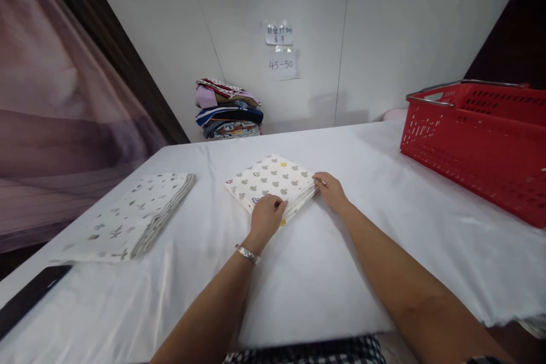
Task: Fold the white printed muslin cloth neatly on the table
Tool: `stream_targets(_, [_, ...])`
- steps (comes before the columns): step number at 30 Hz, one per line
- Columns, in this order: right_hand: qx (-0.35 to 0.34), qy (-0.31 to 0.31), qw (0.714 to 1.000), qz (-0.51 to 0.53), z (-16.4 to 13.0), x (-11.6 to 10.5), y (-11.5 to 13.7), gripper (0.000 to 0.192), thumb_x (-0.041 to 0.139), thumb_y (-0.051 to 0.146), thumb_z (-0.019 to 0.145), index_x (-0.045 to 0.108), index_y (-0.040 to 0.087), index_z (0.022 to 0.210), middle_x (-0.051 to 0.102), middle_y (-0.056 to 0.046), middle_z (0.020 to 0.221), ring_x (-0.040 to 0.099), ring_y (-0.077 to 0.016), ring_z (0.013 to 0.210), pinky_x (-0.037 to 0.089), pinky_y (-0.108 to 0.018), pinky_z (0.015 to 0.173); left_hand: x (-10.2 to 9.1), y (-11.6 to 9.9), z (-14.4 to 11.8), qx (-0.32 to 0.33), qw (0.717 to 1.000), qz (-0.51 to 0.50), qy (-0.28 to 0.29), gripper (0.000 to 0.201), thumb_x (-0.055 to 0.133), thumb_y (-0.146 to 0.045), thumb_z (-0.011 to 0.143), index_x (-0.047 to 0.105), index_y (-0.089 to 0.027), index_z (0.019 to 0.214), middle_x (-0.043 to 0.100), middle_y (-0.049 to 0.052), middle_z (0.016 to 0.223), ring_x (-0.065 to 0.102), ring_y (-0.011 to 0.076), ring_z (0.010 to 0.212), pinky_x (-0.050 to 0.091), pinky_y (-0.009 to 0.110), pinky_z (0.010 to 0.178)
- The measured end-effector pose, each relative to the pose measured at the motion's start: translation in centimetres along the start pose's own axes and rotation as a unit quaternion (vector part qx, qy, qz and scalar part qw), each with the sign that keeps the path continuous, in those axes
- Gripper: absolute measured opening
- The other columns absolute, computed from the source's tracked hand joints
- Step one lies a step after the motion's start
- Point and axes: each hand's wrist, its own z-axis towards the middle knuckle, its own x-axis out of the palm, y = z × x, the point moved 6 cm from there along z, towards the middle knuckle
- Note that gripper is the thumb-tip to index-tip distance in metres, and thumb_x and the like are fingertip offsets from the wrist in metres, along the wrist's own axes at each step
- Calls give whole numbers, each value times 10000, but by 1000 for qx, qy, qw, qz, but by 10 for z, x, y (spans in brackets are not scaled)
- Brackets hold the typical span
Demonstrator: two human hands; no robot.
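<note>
Holding the right corner of a patterned cloth point(275, 179) between our right thumb and fingers, we have it lying flat near the middle of the white table point(315, 290). Our right hand point(331, 190) is narrow around that corner; our left hand point(267, 219) rests at the near edge, fingers curled, and we cannot tell whether it pinches the layers or only presses them.

We judge the folding of this piece largely done: it is a compact, many-layered square. The layers on its near right side are not quite flush, so the neatening seems unfinished. On our left, well apart from it, a second cloth point(128, 216) lies folded too, with no hand on it. A stack of fabrics point(230, 111) sits beyond the table's far edge. We cannot see what the red basket point(473, 159) on our right holds, so how much is left overall stays unclear.
</note>
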Motion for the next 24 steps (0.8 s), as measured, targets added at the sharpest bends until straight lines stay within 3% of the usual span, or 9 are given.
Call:
stream_targets(4, [-6,16,1000,9,-1,0,1,268,485,247,812,662,237,1013,621,-52,1110,559,-200,1037,440,-368,899,-1,2,-1,-6,1000,-18,14,190,541,-360,814,635,-203,764,630,20,820,556,166,797,401,293,726])
stream_targets(12, [-9,21,1000,-18,-2,0,2,241,471,253,819,668,244,957,633,-47,1058,567,-200,1004,425,-372,913,0,-1,-1,5,1000,19,10,233,495,-338,845,606,-194,699,607,35,763,541,181,775,398,314,707])
stream_targets(17, [-25,25,999,-37,-1,1,4,226,448,245,832,653,240,926,632,-42,1019,565,-194,960,435,-360,876,0,1,-1,3,1000,-2,21,159,568,-353,804,621,-206,829,621,26,834,554,176,797,403,301,713])
stream_targets(20, [-30,29,998,-43,-1,1,3,229,434,253,847,651,236,916,633,-46,1011,566,-195,951,440,-361,871,0,0,0,11,999,4,34,169,570,-364,801,618,-208,758,613,20,804,551,173,786,396,298,705])
stream_targets(24, [-17,18,999,-32,-3,0,0,259,465,268,846,634,252,1041,604,-49,1136,537,-197,1060,433,-377,919,0,-1,1,15,999,17,29,187,547,-349,815,614,-203,719,599,22,771,539,167,754,390,297,683])
